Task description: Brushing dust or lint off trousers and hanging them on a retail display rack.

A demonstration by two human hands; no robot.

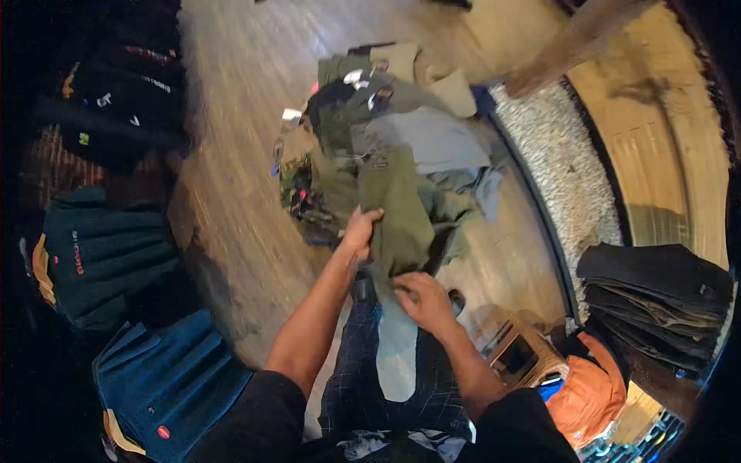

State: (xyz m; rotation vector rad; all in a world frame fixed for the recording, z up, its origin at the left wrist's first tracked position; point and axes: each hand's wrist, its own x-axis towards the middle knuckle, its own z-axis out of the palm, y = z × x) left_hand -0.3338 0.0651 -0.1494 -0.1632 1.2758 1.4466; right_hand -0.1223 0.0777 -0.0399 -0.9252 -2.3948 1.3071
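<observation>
An olive-green garment (pixel 399 204) stretches out in front of me over a heap of clothes on the wooden floor; its exact kind is unclear. My left hand (pixel 359 233) is closed on its left edge. Lower down, my right hand (pixel 424 301) pinches the near end, fingers curled. Beyond the garment the heap holds a grey garment (pixel 444 139), a beige garment (pixel 448 91) and darker green and black pieces, tangled together. A white tag (pixel 292 115) sticks out at the heap's left side, and a camouflage-patterned piece (pixel 292 189) lies beneath it.
Dark green shirts (pixel 116 255) and blue shirts (pixel 174 386) hang on wooden hangers at the left. Folded dark trousers (pixel 656 301) are stacked at the right, near an orange bag-like item (pixel 590 393) and a woven box (pixel 517 351). A pebble strip (pixel 567 147) with a dark edge borders the floor.
</observation>
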